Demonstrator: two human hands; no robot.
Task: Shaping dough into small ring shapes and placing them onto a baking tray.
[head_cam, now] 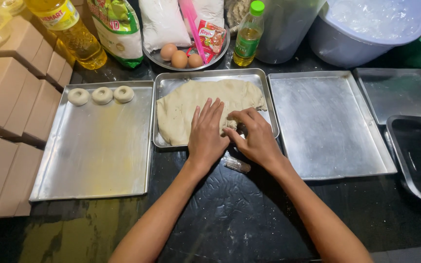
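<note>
A flat sheet of pale dough (191,104) lies in the middle metal tray (210,76). My left hand (206,132) rests flat on the dough's near edge with fingers spread. My right hand (254,136) pinches a small piece of dough at the sheet's lower right edge. Three ring-shaped dough pieces (102,95) sit in a row at the far end of the left tray (98,160). A small clear round cutter (236,164) lies on the dark counter just under my right hand.
An empty metal tray (327,131) lies right of the dough tray, with two more trays (415,151) at far right. Behind stand oil bottles (247,34), flour bags (118,29), a plate with three eggs (180,58) and a lidded tub (366,29). Cardboard boxes (15,97) line the left.
</note>
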